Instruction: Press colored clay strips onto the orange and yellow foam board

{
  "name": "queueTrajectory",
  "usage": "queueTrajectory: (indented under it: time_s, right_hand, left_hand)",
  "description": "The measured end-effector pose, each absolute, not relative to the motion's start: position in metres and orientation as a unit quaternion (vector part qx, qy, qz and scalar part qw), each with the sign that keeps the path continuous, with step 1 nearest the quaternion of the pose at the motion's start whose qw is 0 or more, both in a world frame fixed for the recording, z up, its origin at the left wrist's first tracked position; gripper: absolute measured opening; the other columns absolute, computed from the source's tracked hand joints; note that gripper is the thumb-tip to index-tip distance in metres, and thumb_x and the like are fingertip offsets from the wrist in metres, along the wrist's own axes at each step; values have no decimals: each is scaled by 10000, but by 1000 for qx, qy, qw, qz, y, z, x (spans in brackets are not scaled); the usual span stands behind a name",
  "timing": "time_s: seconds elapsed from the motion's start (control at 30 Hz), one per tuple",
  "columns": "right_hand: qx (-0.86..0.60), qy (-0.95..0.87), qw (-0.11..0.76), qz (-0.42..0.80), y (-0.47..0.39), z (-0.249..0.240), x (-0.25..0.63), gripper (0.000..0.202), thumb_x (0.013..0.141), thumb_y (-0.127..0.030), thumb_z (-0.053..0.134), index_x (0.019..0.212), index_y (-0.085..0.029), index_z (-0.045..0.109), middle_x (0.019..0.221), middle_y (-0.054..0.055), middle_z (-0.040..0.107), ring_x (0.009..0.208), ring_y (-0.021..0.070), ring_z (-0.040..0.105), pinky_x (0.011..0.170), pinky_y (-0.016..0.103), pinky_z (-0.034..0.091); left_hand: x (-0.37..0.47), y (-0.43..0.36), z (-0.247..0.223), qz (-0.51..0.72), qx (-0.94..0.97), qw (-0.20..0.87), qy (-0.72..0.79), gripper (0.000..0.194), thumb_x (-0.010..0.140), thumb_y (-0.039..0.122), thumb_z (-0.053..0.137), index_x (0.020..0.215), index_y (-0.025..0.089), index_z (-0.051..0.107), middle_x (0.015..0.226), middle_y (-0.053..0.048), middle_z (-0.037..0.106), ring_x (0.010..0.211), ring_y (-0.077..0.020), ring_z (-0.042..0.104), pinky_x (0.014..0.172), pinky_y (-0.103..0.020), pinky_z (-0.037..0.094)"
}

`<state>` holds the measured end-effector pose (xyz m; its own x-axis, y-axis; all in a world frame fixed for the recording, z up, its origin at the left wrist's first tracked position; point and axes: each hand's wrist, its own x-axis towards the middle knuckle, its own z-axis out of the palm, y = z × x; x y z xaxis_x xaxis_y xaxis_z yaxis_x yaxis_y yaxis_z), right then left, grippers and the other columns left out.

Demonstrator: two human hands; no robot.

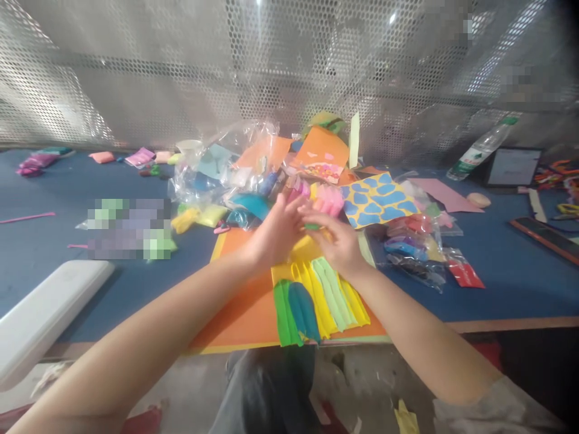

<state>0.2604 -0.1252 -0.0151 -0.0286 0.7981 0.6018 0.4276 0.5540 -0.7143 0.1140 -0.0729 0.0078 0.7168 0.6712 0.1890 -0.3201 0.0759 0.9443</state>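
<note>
My left hand is held above the work with its fingers stretched out, tips blurred. Facing it, my right hand has bent fingers around a small green piece of clay, and the fingertips of both hands meet there. Below them lies a yellow sheet carrying pleated strips: a green strip, a blue piece, yellow folds and a pale green strip. An orange board is underneath, partly covered by my left forearm.
Behind my hands are plastic bags, orange paper and a blue-patched yellow sheet. Clay packets and a red packet lie rightward. A bottle leans at the back right; a white case sits left.
</note>
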Motion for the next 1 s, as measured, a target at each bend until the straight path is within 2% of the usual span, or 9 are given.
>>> queueTrajectory:
  time_s: [0.07,0.13,0.23,0.37,0.47,0.6,0.77,0.9,1.0]
  right_hand:
    - [-446,-779,438,54,-127,-15,259,384,945,-233,396,1300,-268,538,1421,33,509,1380,211,379,1177,515,211]
    - [-445,-813,376,-13,-127,-14,256,479,948,-198,343,1423,-220,400,1462,65,453,1422,217,290,1183,556,114]
    - [-375,-858,348,-47,-128,-14,251,522,927,-146,318,1447,-145,356,1448,98,466,1417,189,300,1191,504,140]
    - [-323,-903,281,-36,-131,-9,244,537,930,-255,393,1442,-98,359,1506,111,363,1444,200,227,1195,464,152]
    - [-393,-877,274,-39,-135,-6,246,563,932,-357,443,1442,-131,368,1484,114,393,1417,242,300,1191,529,33]
    - [-388,-871,300,-18,-138,-4,249,477,915,-339,459,1384,-247,469,1401,58,519,1323,235,460,1169,531,-103]
    - [-414,-877,241,37,-133,-7,253,620,901,-435,495,1464,-238,325,1515,54,351,1432,238,259,1168,532,-81]
    - [-408,-868,282,5,-134,-7,260,397,922,-366,470,1294,-260,560,1347,36,577,1323,225,460,1169,526,-89]
    - [-355,-898,261,10,-137,-3,256,392,919,-352,473,1290,-265,564,1375,25,548,1331,206,451,1180,502,-71]
  left_hand:
    - [114,-78,16,306,458,822,142,831,828,777,218,1381,205,457,1440,-107,470,1369,-332,367,1092,-507,347]
    - [111,-80,22,324,364,862,140,846,839,763,206,1413,174,404,1423,-115,489,1373,-307,368,1103,-464,352]
    - [109,-81,21,389,285,863,147,832,869,723,200,1466,151,291,1475,-104,426,1385,-228,360,1122,-360,343]
    - [113,-83,11,353,290,874,166,864,849,744,224,1419,110,363,1514,-127,354,1389,-240,353,1123,-340,345]
    - [113,-81,12,360,327,856,176,845,828,766,222,1388,160,403,1506,-110,373,1390,-252,351,1114,-394,367]
    - [109,-78,17,420,352,817,178,820,841,755,180,1385,182,402,1518,-89,356,1393,-225,348,1124,-368,354]
    - [114,-80,13,385,322,843,196,813,853,739,181,1387,162,392,1532,-93,326,1383,-227,367,1106,-360,380]
    - [113,-76,11,417,352,812,206,818,852,740,152,1420,185,350,1543,-86,304,1388,-219,357,1095,-350,391]
    - [111,-74,12,428,351,810,195,827,849,747,150,1418,179,344,1544,-87,301,1374,-208,382,1108,-332,373]
